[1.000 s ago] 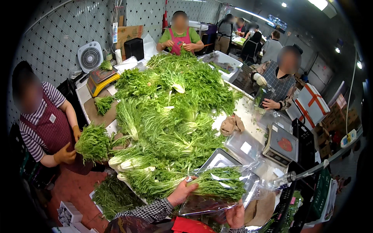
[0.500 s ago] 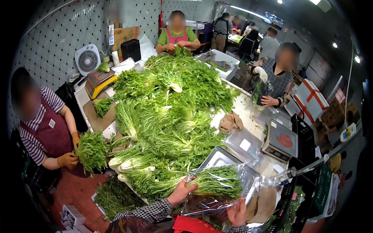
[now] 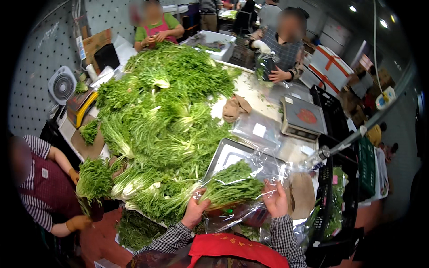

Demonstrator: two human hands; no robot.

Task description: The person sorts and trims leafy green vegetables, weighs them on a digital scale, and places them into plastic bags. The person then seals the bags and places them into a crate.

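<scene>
A clear plastic bag (image 3: pixel 250 206) with a bunch of leafy greens (image 3: pixel 237 178) inside lies between my two hands, over the near edge of a metal tray (image 3: pixel 219 157). My left hand (image 3: pixel 195 211) is closed at the left end of the bag, by the stems. My right hand (image 3: pixel 276 201) grips the plastic at the other end, thumb and fingers bent around it. Beneath the bag a small green light shows through, on a device mostly hidden. A big heap of frilly greens (image 3: pixel 156 102) covers the table to the left of the tray.
Flat plastic bags (image 3: pixel 254 129), a brown cloth (image 3: pixel 235 108) and a scale (image 3: pixel 303 117) lie beyond the tray. A metal pole (image 3: pixel 353 136) crosses at right, above black crates (image 3: pixel 328 196). Co-workers stand at the left, far side and right.
My view has shifted to the right and downward. My right hand has risen from below the bag to its right end. The left co-worker's near hand has come away from a bunch.
</scene>
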